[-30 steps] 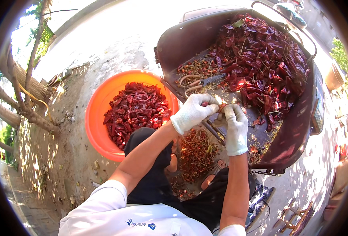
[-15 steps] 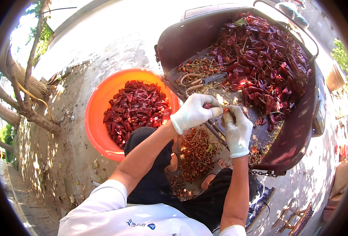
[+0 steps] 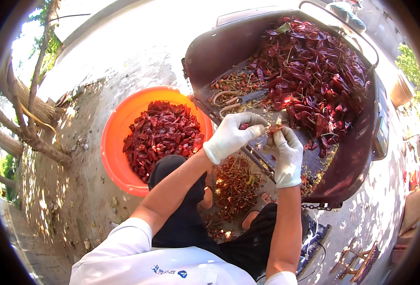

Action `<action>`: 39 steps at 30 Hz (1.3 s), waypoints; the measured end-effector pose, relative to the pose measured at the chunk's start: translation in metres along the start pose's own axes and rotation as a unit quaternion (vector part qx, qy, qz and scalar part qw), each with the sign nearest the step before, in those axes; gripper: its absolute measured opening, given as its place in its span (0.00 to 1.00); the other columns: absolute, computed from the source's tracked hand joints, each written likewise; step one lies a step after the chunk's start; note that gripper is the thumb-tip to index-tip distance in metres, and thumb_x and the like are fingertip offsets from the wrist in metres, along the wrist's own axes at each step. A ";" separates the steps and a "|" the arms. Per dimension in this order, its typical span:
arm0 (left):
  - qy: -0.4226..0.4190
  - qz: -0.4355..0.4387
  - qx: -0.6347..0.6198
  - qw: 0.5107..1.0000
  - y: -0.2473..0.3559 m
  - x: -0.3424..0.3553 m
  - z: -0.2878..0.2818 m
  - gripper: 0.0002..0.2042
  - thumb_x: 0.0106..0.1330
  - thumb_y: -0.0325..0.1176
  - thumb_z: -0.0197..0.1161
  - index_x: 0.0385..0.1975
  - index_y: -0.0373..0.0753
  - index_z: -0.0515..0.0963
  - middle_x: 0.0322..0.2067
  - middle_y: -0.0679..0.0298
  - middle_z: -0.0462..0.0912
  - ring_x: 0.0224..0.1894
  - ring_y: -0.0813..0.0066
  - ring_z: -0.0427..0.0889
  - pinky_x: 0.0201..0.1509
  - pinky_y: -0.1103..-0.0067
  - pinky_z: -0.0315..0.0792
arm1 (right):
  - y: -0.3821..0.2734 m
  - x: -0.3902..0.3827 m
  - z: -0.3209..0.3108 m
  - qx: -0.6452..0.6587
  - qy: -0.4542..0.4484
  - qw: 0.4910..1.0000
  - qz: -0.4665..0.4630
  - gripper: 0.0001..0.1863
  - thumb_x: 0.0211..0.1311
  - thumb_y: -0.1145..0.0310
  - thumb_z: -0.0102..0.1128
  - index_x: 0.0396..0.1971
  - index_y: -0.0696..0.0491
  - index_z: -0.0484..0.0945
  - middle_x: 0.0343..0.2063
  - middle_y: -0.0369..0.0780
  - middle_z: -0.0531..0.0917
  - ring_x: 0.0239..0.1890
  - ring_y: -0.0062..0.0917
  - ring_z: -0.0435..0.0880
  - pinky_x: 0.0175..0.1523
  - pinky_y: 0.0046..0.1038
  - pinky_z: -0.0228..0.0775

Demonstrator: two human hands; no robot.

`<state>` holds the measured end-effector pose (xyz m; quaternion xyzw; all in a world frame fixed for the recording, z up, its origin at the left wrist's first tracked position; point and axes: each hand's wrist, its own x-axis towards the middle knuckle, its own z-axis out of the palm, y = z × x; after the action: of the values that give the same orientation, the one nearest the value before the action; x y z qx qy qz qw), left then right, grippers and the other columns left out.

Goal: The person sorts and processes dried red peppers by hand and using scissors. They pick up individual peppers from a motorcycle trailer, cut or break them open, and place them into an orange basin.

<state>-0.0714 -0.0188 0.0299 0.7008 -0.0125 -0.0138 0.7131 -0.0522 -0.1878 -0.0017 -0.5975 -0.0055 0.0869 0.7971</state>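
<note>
Both my hands wear white work gloves and meet over the near edge of a dark metal cart tray [image 3: 207, 56]. My left hand [image 3: 233, 135] is closed, with a bit of dark red dried chili [image 3: 243, 126] showing in its curled fingers. Between the thumb and fingers of my right hand [image 3: 288, 154] is a piece of dried chili pepper [image 3: 275, 128], close to my left fingertips. Inside the tray lies a large heap of dried red chilies [image 3: 314, 71]. Scissors [image 3: 241, 99] with tan handles rest there beside loose stems and seeds.
An orange basin [image 3: 116, 161] at my left holds red chili pieces [image 3: 165, 135]. Stems and small caps [image 3: 236, 187] are piled on the ground between my feet. A tree trunk [image 3: 41, 104] stands at the far left. A small wooden stool [image 3: 357, 266] is at the lower right.
My fingertips have drawn slightly apart, and the chili piece in my right hand now shows more fully. The tray and basin sit a little differently in view as my head shifted.
</note>
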 end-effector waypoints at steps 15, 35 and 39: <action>0.186 0.101 0.397 0.893 -0.007 -0.021 -0.108 0.12 0.60 0.38 0.67 0.35 0.35 0.83 0.31 0.59 0.86 0.33 0.68 0.84 0.41 0.75 0.76 | -0.007 -0.009 0.016 -0.096 -0.123 0.986 0.050 0.11 0.69 0.71 0.53 0.45 0.60 0.79 0.28 0.38 0.83 0.27 0.18 0.82 0.33 0.21 0.76; -0.129 0.262 0.496 0.818 -0.028 0.163 0.077 0.16 0.59 0.35 0.63 0.48 0.47 0.81 0.48 0.62 0.80 0.52 0.60 0.79 0.56 0.69 0.73 | -0.037 -0.012 0.009 0.003 -0.213 0.976 0.040 0.12 0.69 0.69 0.56 0.44 0.61 0.80 0.28 0.36 0.83 0.29 0.16 0.80 0.36 0.20 0.75; -0.139 0.247 0.604 0.745 -0.051 0.181 0.108 0.16 0.57 0.37 0.65 0.47 0.47 0.82 0.47 0.63 0.81 0.52 0.60 0.78 0.56 0.67 0.71 | -0.044 -0.012 0.002 0.011 -0.192 0.980 0.043 0.12 0.69 0.69 0.55 0.44 0.62 0.80 0.27 0.36 0.83 0.28 0.16 0.80 0.34 0.20 0.74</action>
<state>0.1056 -0.1343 -0.0195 0.9476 -0.2902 0.0762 0.1098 -0.0588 -0.1994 0.0420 -0.5607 -0.1318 0.2347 0.7830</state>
